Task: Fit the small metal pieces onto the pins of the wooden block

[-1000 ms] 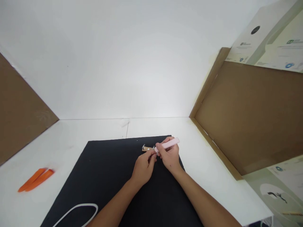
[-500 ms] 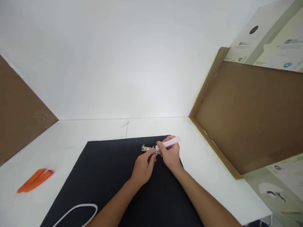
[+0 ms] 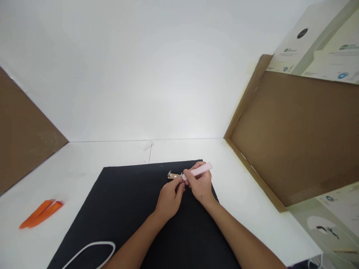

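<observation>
- Work in hand: the right hand [image 3: 201, 185] brings the end of a pale pink flat plastic bar [image 3: 199, 169] to a narrow tan strip with small metal fittings [image 3: 173, 176], while the left hand [image 3: 169, 198] steadies that strip.
- Next move, as I judge it: it calls for a steady left-hand hold while the bar's end stays on the strip's right end, which the fingers partly hide.
- Fingers: the left fingers [image 3: 179, 188] look closed on the strip's right end, and the right fingers [image 3: 187, 179] are closed around the bar.
- Strip's place: it is held just above the upper middle of a black mat [image 3: 126, 198] on a white tabletop [image 3: 84, 160].
- About them: two orange wedge-shaped plastic pieces [image 3: 40, 213] lie well left of the mat, and a white cord loop [image 3: 92, 243] lies on its lower edge.
- Since the earlier frame: the bar tilts a little more, and its end sits slightly further left.
</observation>
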`<state>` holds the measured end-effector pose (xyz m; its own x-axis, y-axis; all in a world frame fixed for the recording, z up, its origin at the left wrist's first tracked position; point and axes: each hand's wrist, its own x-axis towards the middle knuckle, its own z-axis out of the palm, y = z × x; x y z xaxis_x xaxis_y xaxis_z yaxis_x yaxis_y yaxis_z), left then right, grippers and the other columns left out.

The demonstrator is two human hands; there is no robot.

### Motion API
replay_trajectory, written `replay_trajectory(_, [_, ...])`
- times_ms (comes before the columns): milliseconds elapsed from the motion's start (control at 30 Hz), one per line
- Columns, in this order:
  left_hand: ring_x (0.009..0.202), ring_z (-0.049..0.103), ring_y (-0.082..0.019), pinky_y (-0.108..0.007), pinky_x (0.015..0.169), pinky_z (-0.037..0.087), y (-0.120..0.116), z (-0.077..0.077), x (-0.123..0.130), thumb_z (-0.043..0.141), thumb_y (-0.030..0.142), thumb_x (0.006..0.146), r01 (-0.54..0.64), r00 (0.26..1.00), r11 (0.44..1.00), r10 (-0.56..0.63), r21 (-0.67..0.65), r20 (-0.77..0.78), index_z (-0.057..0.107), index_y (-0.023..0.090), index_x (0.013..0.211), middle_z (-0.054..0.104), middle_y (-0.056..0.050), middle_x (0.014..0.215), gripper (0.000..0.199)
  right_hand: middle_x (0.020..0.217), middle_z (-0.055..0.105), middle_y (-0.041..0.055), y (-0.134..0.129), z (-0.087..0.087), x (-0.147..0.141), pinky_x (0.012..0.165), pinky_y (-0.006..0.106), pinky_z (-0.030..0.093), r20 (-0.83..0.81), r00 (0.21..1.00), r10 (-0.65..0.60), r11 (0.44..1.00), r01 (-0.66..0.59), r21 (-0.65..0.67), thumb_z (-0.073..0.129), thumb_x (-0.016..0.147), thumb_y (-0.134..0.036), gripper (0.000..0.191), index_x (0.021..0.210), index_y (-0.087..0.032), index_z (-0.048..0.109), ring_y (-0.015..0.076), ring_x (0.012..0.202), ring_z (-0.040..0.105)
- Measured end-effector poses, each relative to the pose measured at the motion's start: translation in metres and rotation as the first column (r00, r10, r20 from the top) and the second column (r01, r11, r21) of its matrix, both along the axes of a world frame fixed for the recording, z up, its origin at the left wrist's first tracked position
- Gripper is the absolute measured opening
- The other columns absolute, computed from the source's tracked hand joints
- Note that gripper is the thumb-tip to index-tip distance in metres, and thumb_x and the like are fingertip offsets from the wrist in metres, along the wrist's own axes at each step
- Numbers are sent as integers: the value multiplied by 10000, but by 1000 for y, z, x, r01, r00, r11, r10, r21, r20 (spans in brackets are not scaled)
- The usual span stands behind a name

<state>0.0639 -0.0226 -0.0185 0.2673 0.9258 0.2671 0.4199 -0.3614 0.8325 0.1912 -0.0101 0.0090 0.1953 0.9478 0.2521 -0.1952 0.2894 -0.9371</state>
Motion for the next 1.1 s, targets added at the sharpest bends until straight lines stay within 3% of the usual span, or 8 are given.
replay_trajectory(300, [687, 594, -153, -243, 666, 388, 1, 2, 0, 420, 263, 958, -3, 1000, 1000, 3, -2, 6, 627, 198, 881, 664, 1, 750, 230, 591, 592, -85, 6, -2, 6, 405, 192, 413, 6, 999, -50, 999, 51, -11, 738, 787, -284, 341, 868, -238, 410, 84, 414, 511])
replay_trajectory(1100, [670, 588, -149, -243, 647, 388, 1, 2, 0, 428, 259, 953, 4, 1000, 1000, -4, -3, 8, 616, 200, 884, 660, 3, 748, 209, 604, 575, -86, 4, -1, 3, 394, 191, 414, -14, 1000, -6, 1000, 6, 7, 732, 786, -271, 333, 865, -241, 409, 93, 433, 528])
